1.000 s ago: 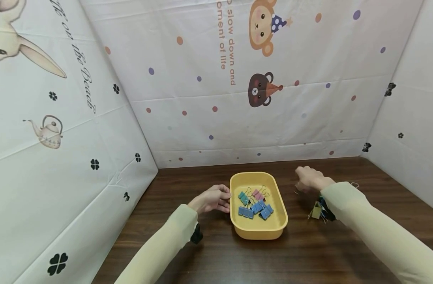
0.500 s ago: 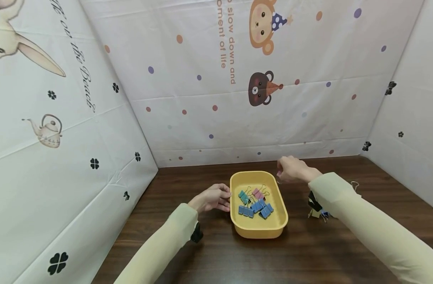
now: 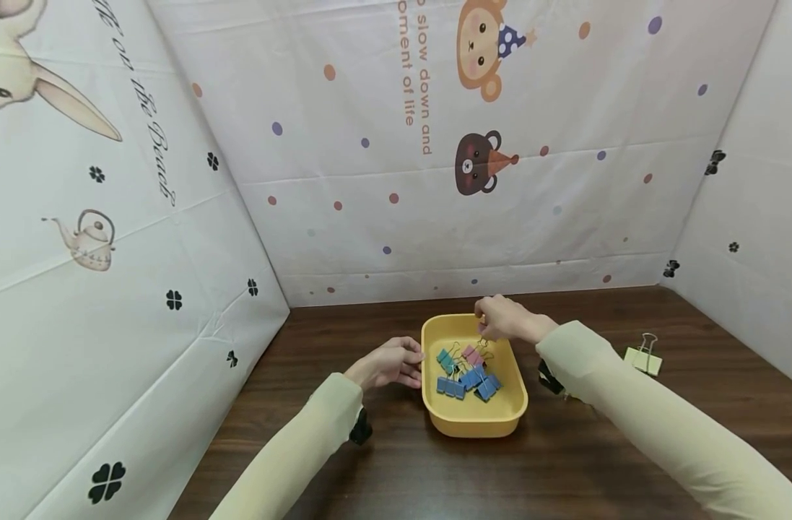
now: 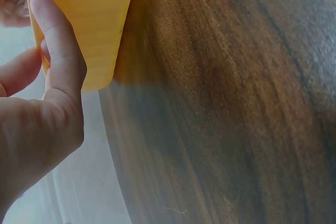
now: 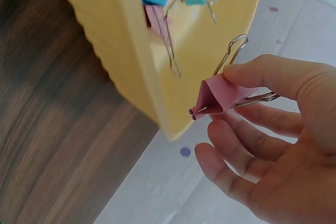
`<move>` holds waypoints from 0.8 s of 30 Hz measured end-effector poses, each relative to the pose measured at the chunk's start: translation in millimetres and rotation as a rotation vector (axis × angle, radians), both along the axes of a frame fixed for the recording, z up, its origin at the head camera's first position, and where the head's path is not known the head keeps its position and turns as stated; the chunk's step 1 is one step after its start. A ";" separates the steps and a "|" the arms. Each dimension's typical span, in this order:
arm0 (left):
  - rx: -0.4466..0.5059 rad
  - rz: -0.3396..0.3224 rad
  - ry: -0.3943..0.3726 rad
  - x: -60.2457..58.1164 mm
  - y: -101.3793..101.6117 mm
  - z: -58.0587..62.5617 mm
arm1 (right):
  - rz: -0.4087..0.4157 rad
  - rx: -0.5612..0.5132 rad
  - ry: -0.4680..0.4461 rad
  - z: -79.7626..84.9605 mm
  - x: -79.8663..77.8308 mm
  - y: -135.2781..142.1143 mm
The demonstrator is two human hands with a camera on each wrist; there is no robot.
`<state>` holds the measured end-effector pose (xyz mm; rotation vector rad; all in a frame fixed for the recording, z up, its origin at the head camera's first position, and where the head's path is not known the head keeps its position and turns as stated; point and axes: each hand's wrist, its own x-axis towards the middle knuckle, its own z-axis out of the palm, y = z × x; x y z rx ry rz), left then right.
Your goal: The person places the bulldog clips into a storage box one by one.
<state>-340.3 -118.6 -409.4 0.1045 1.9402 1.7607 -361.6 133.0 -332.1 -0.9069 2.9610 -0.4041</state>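
Note:
My right hand [image 3: 499,318] pinches a pink binder clip [image 5: 223,95] over the far right rim of the yellow bin [image 3: 470,427]. Thumb and index finger grip the clip; the other fingers curl loosely below it. Its wire handles stick out to both sides. My left hand [image 3: 389,362] rests against the bin's left side, its fingers relaxed at the rim and along the outer wall [image 4: 102,19]. Inside the bin lie several blue binder clips [image 3: 450,388], a teal binder clip [image 3: 446,361] and another pink binder clip [image 3: 472,356].
A pale yellow binder clip [image 3: 642,360] stands on the dark wooden table [image 3: 402,469] at the right. Further clips show partly under my right sleeve [image 3: 590,368]. White printed cloth walls [image 3: 370,238] enclose the table at the back and sides.
My right hand has moved left from the table to over the bin's far right rim with the pink binder clip. The yellow clip at right is uncovered. My left hand has stayed put.

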 end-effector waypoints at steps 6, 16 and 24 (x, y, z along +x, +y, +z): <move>0.004 0.004 -0.002 1.0 0.1 0.1 | 0.076 -0.012 -0.025 -3.4 1.2 -12.0; 0.000 0.010 0.008 2.8 0.3 0.1 | 0.082 -0.155 0.097 1.2 -8.0 17.6; -0.003 0.015 0.016 4.0 0.3 0.8 | -0.083 -0.187 0.138 5.3 -18.6 90.9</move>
